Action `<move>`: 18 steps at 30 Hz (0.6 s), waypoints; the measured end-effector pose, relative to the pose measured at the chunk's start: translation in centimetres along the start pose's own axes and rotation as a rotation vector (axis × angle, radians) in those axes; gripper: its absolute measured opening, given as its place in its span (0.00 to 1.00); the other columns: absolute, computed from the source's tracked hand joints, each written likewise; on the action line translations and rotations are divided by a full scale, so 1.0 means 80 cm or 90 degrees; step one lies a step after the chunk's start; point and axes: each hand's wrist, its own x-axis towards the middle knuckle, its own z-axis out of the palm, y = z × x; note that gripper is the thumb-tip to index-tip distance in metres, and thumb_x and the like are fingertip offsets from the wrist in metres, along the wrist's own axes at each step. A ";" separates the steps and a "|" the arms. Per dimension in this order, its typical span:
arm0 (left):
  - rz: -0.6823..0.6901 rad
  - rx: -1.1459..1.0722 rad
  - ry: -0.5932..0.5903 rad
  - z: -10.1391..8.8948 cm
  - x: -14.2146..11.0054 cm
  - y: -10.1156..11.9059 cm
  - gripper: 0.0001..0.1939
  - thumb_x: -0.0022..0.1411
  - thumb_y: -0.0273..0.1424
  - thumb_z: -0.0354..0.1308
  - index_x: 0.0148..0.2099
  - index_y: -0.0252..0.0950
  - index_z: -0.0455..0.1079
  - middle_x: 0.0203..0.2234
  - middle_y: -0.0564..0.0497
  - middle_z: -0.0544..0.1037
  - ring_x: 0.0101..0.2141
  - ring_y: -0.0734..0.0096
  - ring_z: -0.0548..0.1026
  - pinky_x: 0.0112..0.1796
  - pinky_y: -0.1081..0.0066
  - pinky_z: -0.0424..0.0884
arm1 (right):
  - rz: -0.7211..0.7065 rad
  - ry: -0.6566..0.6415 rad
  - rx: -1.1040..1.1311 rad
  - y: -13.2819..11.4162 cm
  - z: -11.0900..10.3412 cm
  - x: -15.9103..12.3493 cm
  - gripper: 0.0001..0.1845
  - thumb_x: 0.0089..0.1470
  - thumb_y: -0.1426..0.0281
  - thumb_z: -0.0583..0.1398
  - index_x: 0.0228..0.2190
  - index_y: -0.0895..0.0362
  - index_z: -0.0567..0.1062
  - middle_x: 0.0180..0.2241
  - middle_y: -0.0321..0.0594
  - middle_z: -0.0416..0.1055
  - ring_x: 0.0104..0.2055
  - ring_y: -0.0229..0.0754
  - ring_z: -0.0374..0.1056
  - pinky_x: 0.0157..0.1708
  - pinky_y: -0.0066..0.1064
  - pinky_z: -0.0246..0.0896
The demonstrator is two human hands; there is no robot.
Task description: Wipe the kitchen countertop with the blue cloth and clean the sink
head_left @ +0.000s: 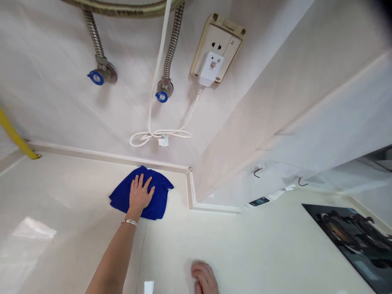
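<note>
My left hand (140, 196) lies flat, fingers spread, on a crumpled blue cloth (159, 200). The cloth sits on the pale countertop (76, 228), close to the raised back edge and the inner corner of the wall. A silver bracelet (130, 222) circles that wrist. My right hand (204, 278) rests on the counter at the bottom edge of the view, partly cut off and a little blurred. Its fingers look laid down, with nothing in them.
On the wall above hang two metal hoses with blue-handled valves (96, 76) (161, 96), a socket with a white plug (211, 67), and a looped white cord (159, 134). A yellow pipe (15, 139) stands at the left. A black glass hob (355, 237) lies at the right.
</note>
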 end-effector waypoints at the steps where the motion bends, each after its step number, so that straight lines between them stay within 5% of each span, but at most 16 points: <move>1: -0.014 0.014 0.010 -0.007 -0.013 -0.003 0.30 0.67 0.44 0.45 0.66 0.39 0.60 0.69 0.43 0.52 0.68 0.45 0.45 0.65 0.46 0.44 | -0.003 0.002 0.006 -0.001 -0.001 0.001 0.20 0.47 0.84 0.50 0.38 0.53 0.69 0.37 0.40 0.72 0.40 0.43 0.70 0.40 0.36 0.68; 10: -0.063 0.112 0.072 -0.026 -0.158 0.045 0.31 0.66 0.40 0.47 0.68 0.33 0.56 0.68 0.34 0.50 0.68 0.37 0.42 0.63 0.42 0.48 | -0.039 0.007 0.026 0.001 0.002 -0.004 0.19 0.49 0.84 0.48 0.38 0.54 0.68 0.39 0.40 0.71 0.41 0.43 0.68 0.41 0.37 0.68; 18: 0.144 0.186 0.078 -0.048 -0.328 0.091 0.34 0.66 0.38 0.50 0.71 0.41 0.46 0.70 0.40 0.46 0.68 0.45 0.46 0.60 0.47 0.61 | -0.030 0.038 0.068 0.013 0.014 -0.016 0.20 0.48 0.82 0.49 0.39 0.53 0.70 0.41 0.40 0.72 0.44 0.44 0.69 0.44 0.38 0.69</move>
